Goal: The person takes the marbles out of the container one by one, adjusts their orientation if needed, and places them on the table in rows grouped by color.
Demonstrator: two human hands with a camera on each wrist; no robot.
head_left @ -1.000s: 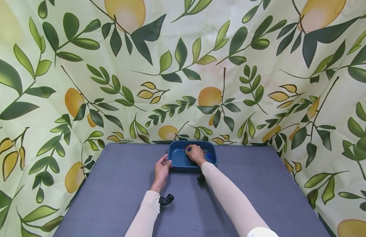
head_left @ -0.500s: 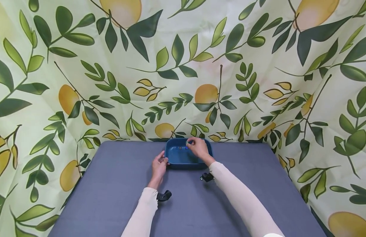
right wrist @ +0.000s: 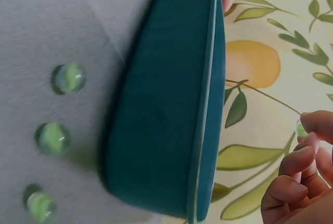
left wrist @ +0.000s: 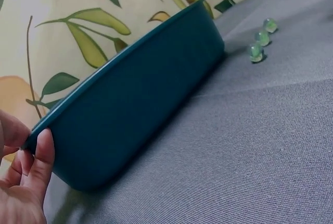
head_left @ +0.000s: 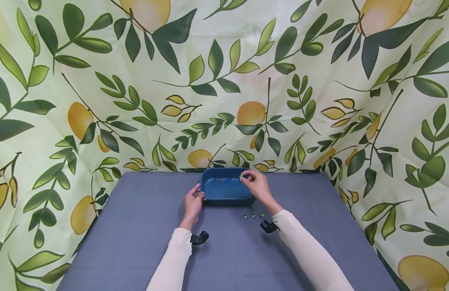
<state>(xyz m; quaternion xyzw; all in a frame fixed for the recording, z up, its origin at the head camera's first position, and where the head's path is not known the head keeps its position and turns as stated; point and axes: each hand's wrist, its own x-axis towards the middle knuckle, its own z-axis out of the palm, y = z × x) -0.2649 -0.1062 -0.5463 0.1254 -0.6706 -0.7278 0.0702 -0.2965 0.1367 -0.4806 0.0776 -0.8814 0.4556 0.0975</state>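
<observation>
Right hand (head_left: 258, 184) has lifted a marble (head_left: 242, 176) over the marble-holding tray (head_left: 224, 196).

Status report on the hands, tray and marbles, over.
Left hand grips tray corner. Right hand pinches green marble over tray. Three marbles on table; nothing blocking.

The tray (head_left: 224, 193) is dark teal blue. Three marbles (head_left: 253, 216) are clear pale green. The tablecloth (head_left: 137, 242) is plain grey-blue; the backdrop (head_left: 101, 81) is pale green with dark leaves and yellow lemons.
</observation>
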